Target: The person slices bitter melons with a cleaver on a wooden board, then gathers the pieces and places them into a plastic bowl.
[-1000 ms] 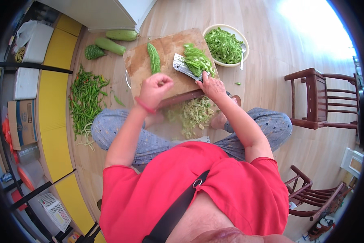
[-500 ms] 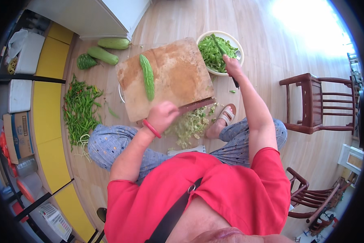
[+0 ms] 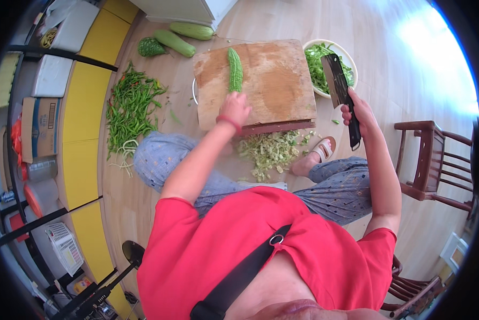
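On the wooden cutting board point(image 3: 277, 74) lies one long, bumpy green bitter melon point(image 3: 234, 68). My left hand point(image 3: 235, 108), wearing a red bracelet, closes round the melon's near end. My right hand point(image 3: 358, 114) grips the black handle of a cleaver point(image 3: 336, 80), which is raised off the board's right side with its broad blade pointing away from me. Behind the blade, a cream bowl point(image 3: 351, 61) holds sliced green pieces point(image 3: 318, 56). Below the board's near edge is a heap of pale green chopped scraps point(image 3: 269, 152) on the floor.
Left of the board, green and red chili peppers point(image 3: 133, 101) are spread on the floor. Two pale green gourds point(image 3: 174, 42) and a darker bumpy one point(image 3: 150, 47) lie at the far left. Yellow-fronted shelving point(image 3: 82, 133) lines the left side; a wooden chair point(image 3: 423, 160) stands right.
My left hand has moved onto the bitter melon's near end. My right hand has drawn the cleaver back from over the bowl, turning its blade more into view. The whole view has shifted.
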{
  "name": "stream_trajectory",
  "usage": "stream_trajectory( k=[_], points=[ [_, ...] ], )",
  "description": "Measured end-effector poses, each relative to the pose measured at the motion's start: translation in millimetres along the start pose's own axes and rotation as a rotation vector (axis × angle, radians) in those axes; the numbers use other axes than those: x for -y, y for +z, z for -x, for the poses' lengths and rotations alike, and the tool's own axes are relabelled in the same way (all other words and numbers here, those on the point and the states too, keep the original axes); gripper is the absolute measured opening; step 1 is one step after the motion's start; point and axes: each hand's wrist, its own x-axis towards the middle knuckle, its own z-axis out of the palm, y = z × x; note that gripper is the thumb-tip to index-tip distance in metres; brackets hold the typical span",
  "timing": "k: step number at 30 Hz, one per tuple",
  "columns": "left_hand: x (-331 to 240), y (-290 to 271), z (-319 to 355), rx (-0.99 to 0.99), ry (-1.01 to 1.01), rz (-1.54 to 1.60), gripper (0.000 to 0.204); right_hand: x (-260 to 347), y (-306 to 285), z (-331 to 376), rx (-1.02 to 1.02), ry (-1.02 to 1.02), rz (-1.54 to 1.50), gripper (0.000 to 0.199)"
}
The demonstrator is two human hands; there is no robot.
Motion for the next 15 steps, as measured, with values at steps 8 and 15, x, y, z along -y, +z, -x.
stream_trajectory(
  k=[8,15],
  points=[
    [35,32,-51,-0.077,-0.398,0.043,0.063,-40,46,34,0.074,-0.027,0.046,0.035],
    [-58,57,7,-0.001,-0.184,0.343,0.067,-74,42,13,-0.002,-0.130,0.401,0.041]
  ],
)
